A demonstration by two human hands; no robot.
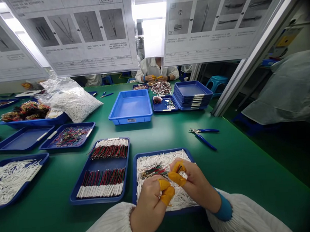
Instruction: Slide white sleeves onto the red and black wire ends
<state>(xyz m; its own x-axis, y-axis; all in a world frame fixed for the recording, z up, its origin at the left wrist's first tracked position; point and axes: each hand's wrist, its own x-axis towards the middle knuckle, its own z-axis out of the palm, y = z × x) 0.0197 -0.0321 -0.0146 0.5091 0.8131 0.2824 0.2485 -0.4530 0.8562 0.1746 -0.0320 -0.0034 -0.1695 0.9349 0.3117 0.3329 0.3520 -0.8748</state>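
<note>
My left hand (153,202) and my right hand (193,179), with yellow finger cots on their thumbs and fingertips, are pinched just apart over a blue tray (135,176) of white sleeves (152,160). Between the right fingertips shows a thin dark piece, perhaps a wire; what the left fingers hold is hidden. Under and beyond the hands, a small bundle of red, green and black wires (155,170) lies on the white sleeves. Left of that tray, another blue tray (101,164) holds two rows of wires with white sleeves on their ends.
Blue-handled pliers (205,130) lie at right. Beyond are a blue bin (130,107) and stacked trays (192,89). Leftward stand a wire tray (70,136), a sleeve tray (15,178) and a plastic bag (73,99). A co-worker (156,71) sits opposite, below hanging sheets (83,33).
</note>
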